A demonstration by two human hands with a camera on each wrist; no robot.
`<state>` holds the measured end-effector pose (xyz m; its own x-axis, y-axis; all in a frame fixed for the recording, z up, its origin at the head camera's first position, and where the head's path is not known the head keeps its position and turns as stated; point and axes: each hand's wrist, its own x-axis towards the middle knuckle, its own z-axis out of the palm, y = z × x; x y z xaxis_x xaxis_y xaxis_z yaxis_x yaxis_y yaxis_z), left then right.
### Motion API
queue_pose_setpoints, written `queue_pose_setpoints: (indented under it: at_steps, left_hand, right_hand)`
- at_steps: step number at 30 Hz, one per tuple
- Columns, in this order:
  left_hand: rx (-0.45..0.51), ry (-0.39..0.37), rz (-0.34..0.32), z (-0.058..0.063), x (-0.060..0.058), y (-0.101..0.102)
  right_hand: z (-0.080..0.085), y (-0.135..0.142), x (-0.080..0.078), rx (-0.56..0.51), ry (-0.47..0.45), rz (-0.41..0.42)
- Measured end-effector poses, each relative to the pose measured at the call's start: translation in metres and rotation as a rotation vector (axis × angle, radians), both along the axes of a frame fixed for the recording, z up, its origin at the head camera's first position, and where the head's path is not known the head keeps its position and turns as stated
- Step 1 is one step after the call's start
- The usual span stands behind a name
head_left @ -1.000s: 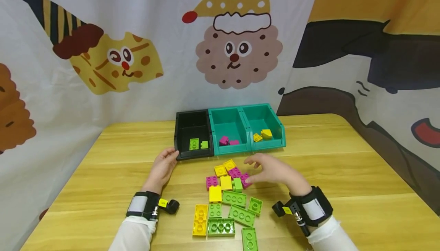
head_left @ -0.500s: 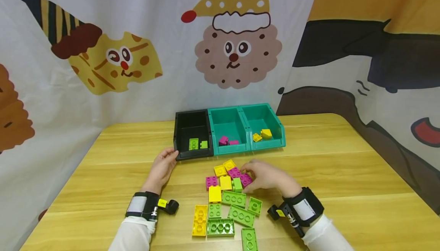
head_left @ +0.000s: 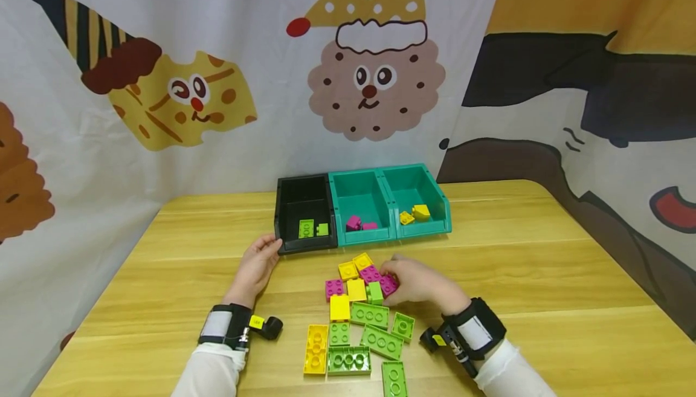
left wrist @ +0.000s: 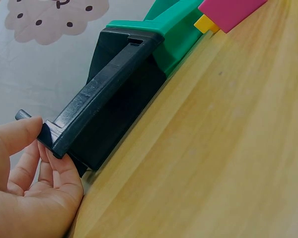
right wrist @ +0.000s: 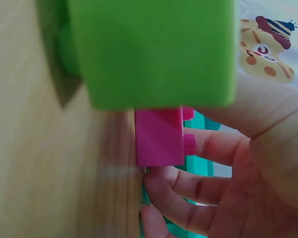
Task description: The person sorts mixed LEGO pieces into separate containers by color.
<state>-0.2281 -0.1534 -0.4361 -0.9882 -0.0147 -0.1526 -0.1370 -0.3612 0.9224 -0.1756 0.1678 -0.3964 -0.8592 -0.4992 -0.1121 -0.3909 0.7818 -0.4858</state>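
Observation:
My left hand (head_left: 258, 269) grips the front left corner of a black bin (head_left: 304, 245). In the left wrist view, the thumb lies over the bin's rim (left wrist: 97, 94) and the fingers curl beneath it. My right hand (head_left: 423, 281) holds a magenta toy brick (head_left: 388, 285) at the right side of a brick pile, fingers on its far side and thumb on the near side. The right wrist view shows this magenta brick (right wrist: 160, 138) on the table beside the fingers; a green brick (right wrist: 154, 54) close to the camera hides part of the thumb.
Two teal bins (head_left: 370, 238) adjoin the black one, with magenta bricks (head_left: 354, 223) in the middle and yellow ones (head_left: 420, 212) at right. Green bricks (head_left: 306, 228) lie in the black bin. Several green, yellow and magenta bricks (head_left: 339, 307) are spread across the wooden table (head_left: 179, 276).
My right hand has come leftward onto the magenta brick, and its fingers have closed around it. The left hand stays at the black bin's corner.

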Motion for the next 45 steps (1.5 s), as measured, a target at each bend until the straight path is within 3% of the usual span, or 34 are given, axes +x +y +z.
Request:
queue_pose_setpoints:
  at_steps: [24, 34, 45]
  left_hand:
    - [0.002, 0.0, -0.001, 0.001, 0.001, -0.002]
    - [0.041, 0.012, 0.002, -0.001, 0.0, -0.003]
    - [0.028, 0.033, -0.001, -0.001, 0.002, -0.001]
  right_hand:
    - [0.004, -0.005, 0.002, -0.002, -0.032, -0.032]
    - [0.014, 0.001, 0.002, -0.052, -0.049, 0.009]
    - [0.019, 0.007, -0.001, -0.098, -0.041, -0.008]
